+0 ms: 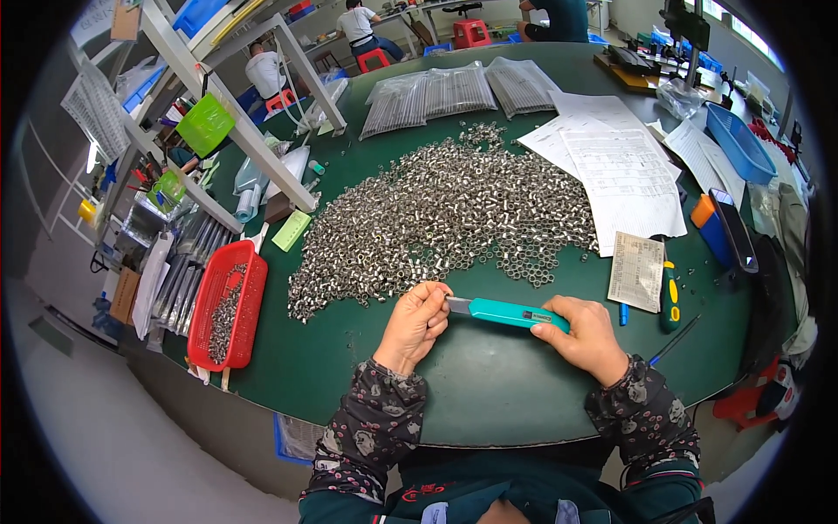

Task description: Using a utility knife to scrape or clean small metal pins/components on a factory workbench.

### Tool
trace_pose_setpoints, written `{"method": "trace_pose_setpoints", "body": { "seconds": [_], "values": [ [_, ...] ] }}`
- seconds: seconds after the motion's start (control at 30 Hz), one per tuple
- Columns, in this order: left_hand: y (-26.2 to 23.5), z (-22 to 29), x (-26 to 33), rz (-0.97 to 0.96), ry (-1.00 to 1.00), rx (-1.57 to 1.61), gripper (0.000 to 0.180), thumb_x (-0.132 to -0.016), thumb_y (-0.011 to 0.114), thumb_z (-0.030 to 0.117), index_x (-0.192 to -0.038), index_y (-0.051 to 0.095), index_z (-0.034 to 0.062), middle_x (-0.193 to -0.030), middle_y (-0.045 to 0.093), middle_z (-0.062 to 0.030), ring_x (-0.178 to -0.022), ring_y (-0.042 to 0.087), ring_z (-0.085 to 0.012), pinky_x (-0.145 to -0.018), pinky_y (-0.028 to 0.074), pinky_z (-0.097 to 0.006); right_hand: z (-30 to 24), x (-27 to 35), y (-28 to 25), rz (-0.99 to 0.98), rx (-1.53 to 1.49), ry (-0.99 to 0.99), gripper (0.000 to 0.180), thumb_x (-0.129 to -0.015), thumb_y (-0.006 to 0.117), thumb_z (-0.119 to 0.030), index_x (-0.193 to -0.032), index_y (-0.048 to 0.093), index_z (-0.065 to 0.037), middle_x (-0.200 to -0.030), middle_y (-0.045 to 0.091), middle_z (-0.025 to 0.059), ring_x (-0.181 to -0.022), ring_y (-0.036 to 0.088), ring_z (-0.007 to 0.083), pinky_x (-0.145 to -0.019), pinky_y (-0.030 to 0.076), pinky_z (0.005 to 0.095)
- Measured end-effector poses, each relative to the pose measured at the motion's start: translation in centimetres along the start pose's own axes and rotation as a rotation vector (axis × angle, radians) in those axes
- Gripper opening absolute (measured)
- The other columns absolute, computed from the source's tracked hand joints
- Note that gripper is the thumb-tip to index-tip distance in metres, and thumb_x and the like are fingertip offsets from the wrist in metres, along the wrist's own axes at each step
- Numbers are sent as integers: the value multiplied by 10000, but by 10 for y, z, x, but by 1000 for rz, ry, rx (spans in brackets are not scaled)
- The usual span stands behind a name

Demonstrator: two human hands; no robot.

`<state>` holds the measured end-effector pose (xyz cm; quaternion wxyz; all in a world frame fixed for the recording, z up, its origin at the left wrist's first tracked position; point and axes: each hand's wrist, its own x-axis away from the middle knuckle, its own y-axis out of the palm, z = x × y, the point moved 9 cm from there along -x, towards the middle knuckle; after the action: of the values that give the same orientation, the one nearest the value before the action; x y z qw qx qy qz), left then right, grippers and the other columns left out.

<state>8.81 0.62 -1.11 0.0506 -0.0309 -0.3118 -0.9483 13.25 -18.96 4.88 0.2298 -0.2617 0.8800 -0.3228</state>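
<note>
My right hand (587,336) is wrapped round the teal handle of a utility knife (502,312), thumb on top near its slider. The knife's bare blade points left and its tip reaches the fingertips of my left hand (415,325). Thumb and forefinger of that hand are pinched together. Something small and dark shows at their tips, most likely one of the little metal pieces, but it is mostly hidden. Just beyond both hands spreads a wide heap of small, shiny metal rings (445,210) on the green tabletop (489,393).
At the left stands a red plastic basket (253,301) with metal pieces inside. Bagged metal tubes (458,90) lie at the back. Papers (624,179), a printed card (635,271), a green-yellow screwdriver (669,299), a phone (733,229) and a blue basket (740,144) lie rightward. Other people sit behind.
</note>
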Motion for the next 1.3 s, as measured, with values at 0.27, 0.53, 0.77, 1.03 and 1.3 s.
{"method": "trace_pose_setpoints", "body": {
  "seconds": [0.27, 0.53, 0.77, 1.03, 1.3],
  "values": [
    [-2, -2, 1, 58, -35, -31, 154, -874, 495, 174, -873, 516, 21, -659, 473, -10, -460, 304, -25, -359, 223, -149, -5, 1, -4, 40, 53, -35, 281, -723, 612, -318, -789, 593, -45, -693, 577, 111, -620, 554, 296, -544, 411, 388],
    [-5, -2, 2, 116, -56, -66, 194, -892, 463, 220, -851, 500, 34, -694, 435, -4, -498, 320, -22, -369, 232, -143, -14, 2, -21, 226, 37, -177, 232, -690, 662, -233, -780, 573, -39, -668, 546, 106, -596, 541, 289, -513, 405, 362],
    [-5, 5, 1, 111, -17, -8, 145, -885, 474, 186, -865, 509, 47, -730, 438, -12, -514, 334, -31, -371, 241, -141, -23, 4, -26, 279, 370, -195, 212, -642, 679, -167, -735, 526, -55, -661, 475, 75, -615, 508, 247, -514, 396, 352],
    [-5, 7, 0, 98, -11, 57, 91, -871, 475, 116, -910, 520, 48, -775, 461, -30, -525, 359, -44, -378, 250, -148, -13, 3, -20, 171, 221, -112, 218, -659, 670, -164, -812, 553, -61, -664, 537, 92, -579, 542, 279, -504, 409, 364],
    [-4, 3, 0, 103, -31, 35, 115, -884, 465, 155, -876, 514, 52, -761, 471, -30, -523, 355, -40, -374, 249, -146, 4, 0, -5, 12, -161, 61, 256, -666, 678, -205, -807, 542, -41, -687, 558, 114, -635, 562, 295, -559, 421, 350]
  ]
}}
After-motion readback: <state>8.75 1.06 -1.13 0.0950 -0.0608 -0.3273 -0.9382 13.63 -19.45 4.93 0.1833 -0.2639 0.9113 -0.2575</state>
